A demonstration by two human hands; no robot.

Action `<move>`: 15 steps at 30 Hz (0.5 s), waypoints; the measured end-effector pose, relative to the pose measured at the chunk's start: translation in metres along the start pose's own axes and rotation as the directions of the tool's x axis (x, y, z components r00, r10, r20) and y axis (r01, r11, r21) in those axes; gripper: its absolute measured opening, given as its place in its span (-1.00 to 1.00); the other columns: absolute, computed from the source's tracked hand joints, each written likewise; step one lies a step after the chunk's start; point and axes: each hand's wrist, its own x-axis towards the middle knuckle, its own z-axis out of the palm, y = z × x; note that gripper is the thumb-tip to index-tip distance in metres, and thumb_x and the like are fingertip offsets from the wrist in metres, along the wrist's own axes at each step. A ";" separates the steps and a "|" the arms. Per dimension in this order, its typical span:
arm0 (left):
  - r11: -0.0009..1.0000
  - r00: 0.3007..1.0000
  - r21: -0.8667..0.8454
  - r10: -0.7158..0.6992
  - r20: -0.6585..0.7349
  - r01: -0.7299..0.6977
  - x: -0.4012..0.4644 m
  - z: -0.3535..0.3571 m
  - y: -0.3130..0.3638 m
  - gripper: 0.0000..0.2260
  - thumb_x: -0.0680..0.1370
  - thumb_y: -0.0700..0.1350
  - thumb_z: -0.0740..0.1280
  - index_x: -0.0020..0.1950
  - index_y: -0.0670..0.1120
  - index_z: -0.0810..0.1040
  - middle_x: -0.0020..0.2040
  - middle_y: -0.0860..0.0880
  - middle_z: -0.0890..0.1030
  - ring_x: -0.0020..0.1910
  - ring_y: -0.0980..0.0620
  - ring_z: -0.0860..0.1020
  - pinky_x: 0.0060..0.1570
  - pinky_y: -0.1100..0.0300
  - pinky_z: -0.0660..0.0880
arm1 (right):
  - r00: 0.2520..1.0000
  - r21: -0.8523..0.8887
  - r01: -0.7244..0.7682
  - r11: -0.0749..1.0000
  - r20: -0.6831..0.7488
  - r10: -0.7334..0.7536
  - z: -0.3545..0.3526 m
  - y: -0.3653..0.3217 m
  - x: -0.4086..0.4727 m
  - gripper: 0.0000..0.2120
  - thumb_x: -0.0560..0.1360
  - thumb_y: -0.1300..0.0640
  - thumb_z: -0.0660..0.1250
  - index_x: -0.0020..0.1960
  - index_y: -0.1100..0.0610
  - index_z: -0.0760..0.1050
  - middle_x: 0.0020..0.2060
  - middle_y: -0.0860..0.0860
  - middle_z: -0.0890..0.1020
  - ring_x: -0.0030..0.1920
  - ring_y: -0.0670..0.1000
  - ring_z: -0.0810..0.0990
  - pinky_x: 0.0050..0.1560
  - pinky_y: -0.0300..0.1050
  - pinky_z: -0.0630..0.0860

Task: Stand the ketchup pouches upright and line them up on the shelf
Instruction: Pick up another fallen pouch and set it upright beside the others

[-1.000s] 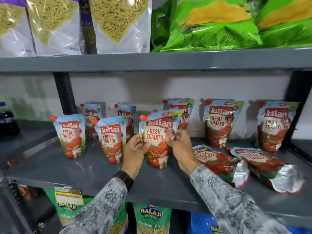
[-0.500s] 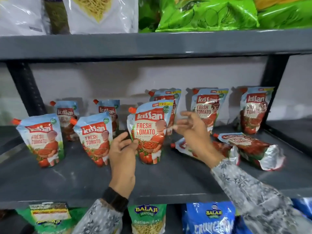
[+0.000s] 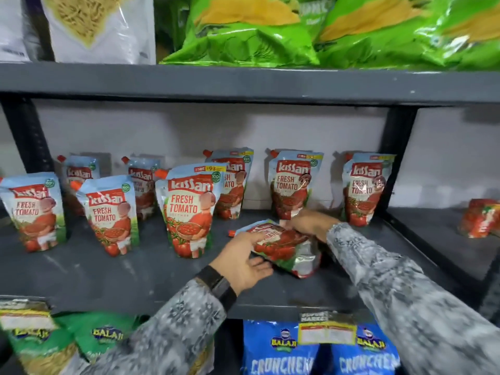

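Several Kissan ketchup pouches stand upright on the grey shelf (image 3: 108, 274). Three form a front row: the left pouch (image 3: 32, 212), the second pouch (image 3: 111, 215) and the third pouch (image 3: 189, 209). Others stand along the back wall, such as the back pouch (image 3: 293, 182) and the right back pouch (image 3: 365, 188). One pouch lies flat (image 3: 284, 244) right of the front row. My left hand (image 3: 243, 262) grips its near left edge. My right hand (image 3: 311, 221) holds its far edge. My right sleeve hides the shelf behind it.
White noodle bags (image 3: 100, 25) and green snack bags (image 3: 257, 31) fill the shelf above. Balaji bags (image 3: 281, 347) hang below. A black upright post (image 3: 397, 158) bounds the bay on the right. Beyond it another red pouch (image 3: 481, 217) sits on the neighbouring shelf.
Both hands let go of the third front pouch, which now stands alone, and moved right and down onto the lying pouch. The view shifted right.
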 end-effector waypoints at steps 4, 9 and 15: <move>0.993 0.990 0.080 0.095 -0.102 -0.087 0.005 0.019 -0.006 -0.92 0.60 -0.19 0.36 -0.04 -0.16 0.48 -0.08 -0.21 0.62 0.04 -0.18 0.64 0.25 -0.15 0.53 | 0.994 0.160 -0.063 0.985 0.095 0.048 -0.003 0.001 0.004 -0.46 0.51 0.03 0.52 0.39 0.28 0.52 0.31 0.17 0.64 0.26 0.20 0.64 0.36 0.11 0.55; 0.972 0.977 0.166 0.185 -0.109 -0.166 0.001 0.026 -0.005 -0.90 0.56 -0.41 0.32 -0.01 -0.25 0.57 -0.33 -0.18 0.70 -0.33 -0.12 0.67 -0.18 -0.07 0.66 | 0.986 0.478 -0.081 0.875 0.168 0.000 -0.015 0.001 -0.007 -0.64 0.53 0.30 0.47 0.30 0.33 0.55 0.03 0.18 0.73 -0.09 0.15 0.70 -0.16 -0.04 0.63; 0.770 0.827 0.401 0.560 -0.051 -0.496 -0.001 0.042 0.008 -0.69 0.47 -0.41 0.45 0.10 -0.06 0.64 0.01 -0.06 0.74 -0.09 0.02 0.68 -0.04 0.00 0.67 | 0.970 0.672 0.244 0.699 -0.174 -0.170 -0.037 -0.004 -0.028 -0.85 0.50 0.35 0.49 0.02 0.19 0.61 -0.04 0.08 0.74 -0.13 0.00 0.71 -0.17 -0.16 0.67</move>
